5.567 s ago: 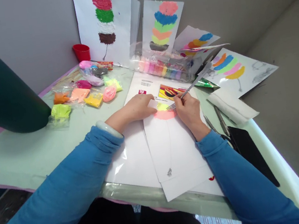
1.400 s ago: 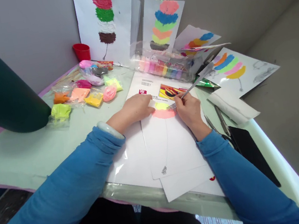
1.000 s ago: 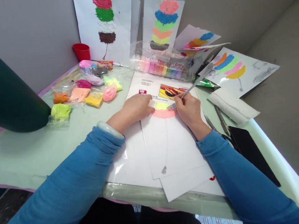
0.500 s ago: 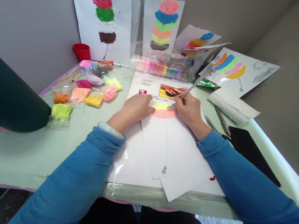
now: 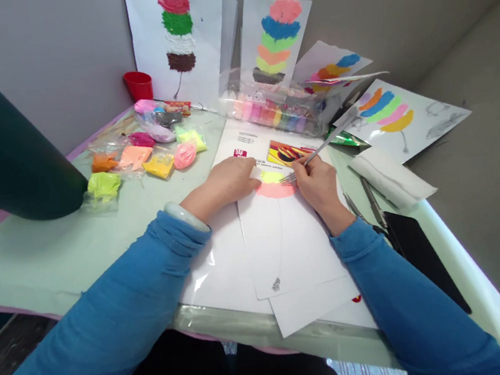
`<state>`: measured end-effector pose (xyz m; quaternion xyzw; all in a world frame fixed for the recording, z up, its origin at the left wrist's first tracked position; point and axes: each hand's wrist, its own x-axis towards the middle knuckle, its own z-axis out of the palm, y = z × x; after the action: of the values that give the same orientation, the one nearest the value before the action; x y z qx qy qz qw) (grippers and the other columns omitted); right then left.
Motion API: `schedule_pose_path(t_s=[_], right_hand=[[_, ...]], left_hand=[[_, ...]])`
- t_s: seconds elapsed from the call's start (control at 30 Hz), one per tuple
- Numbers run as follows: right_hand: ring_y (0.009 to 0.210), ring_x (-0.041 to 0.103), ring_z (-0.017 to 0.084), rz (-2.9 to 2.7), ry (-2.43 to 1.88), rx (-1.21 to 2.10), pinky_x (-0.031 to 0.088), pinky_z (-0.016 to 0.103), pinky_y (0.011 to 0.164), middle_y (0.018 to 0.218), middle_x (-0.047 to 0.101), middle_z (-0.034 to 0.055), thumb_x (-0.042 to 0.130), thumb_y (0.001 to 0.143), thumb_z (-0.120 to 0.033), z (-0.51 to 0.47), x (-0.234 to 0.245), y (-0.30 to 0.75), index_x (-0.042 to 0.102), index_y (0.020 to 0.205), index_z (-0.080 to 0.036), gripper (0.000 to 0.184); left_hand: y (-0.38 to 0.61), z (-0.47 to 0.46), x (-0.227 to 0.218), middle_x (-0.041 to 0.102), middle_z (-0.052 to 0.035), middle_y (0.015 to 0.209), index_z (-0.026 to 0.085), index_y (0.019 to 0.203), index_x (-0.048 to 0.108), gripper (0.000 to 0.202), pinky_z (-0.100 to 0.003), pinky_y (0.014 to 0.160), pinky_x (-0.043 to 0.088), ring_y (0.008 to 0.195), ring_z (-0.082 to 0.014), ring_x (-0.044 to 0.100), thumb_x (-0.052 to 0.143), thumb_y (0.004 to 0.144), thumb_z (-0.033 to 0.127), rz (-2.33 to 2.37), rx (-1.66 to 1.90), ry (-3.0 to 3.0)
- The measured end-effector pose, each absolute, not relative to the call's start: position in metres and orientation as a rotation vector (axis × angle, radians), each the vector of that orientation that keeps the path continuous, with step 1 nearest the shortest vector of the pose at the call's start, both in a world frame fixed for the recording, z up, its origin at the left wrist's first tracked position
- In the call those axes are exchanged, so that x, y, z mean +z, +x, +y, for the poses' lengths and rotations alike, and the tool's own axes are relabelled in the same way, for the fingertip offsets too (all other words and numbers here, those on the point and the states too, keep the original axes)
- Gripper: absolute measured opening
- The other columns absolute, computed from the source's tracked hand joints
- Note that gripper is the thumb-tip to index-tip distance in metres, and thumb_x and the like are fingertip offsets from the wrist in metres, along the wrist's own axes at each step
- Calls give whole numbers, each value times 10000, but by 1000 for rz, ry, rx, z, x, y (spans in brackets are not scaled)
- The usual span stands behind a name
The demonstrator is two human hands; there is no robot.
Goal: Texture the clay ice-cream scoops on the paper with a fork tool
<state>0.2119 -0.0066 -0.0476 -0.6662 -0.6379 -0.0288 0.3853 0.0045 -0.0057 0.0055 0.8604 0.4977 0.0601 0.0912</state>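
Observation:
My right hand (image 5: pixel 318 186) grips a metal fork (image 5: pixel 319 147), its handle slanting up to the right. The tines touch or hover just over a yellow clay patch (image 5: pixel 271 177); which of the two, I cannot tell. Directly below the yellow lies a pink clay band (image 5: pixel 277 190) on a white sheet (image 5: pixel 264 235), with a thin pencil line running down to a small scribble. My left hand (image 5: pixel 233 180) lies on the paper left of the clay, fingers stretched out and thumb near the yellow edge, holding nothing.
Bagged clay lumps (image 5: pixel 158 166) and a red cup (image 5: pixel 139 86) are at back left, near a large dark green cylinder (image 5: pixel 2 137). Finished clay pictures (image 5: pixel 277 36) lean on the wall behind a clear clay pack (image 5: pixel 274 112). Folded tissue (image 5: pixel 392 175) and a black flat object (image 5: pixel 423 259) lie right.
The view has shifted slightly. Both hands, the fork and the clay keep nearly the same places on the paper.

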Motion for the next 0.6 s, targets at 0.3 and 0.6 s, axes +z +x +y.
schedule_pose_path(t_s=[0.3, 0.6], right_hand=[[587, 544, 188, -1643, -1699, -78, 389, 310, 593, 677, 642, 67, 436, 792, -328, -6, -48, 212, 651, 838, -139, 290], [588, 543, 188, -1638, -1701, -69, 394, 316, 601, 677, 641, 64, 433, 792, -334, -7, -47, 211, 646, 838, -141, 291]], left_hand=[[5, -6, 6, 632, -123, 1058, 142, 1086, 557, 365, -300, 748, 450, 977, -248, 583, 460, 823, 376, 1486, 175, 2558], [5, -6, 6, 635, -120, 1047, 146, 1064, 558, 347, -295, 738, 451, 964, -241, 587, 462, 824, 377, 1483, 169, 2563]])
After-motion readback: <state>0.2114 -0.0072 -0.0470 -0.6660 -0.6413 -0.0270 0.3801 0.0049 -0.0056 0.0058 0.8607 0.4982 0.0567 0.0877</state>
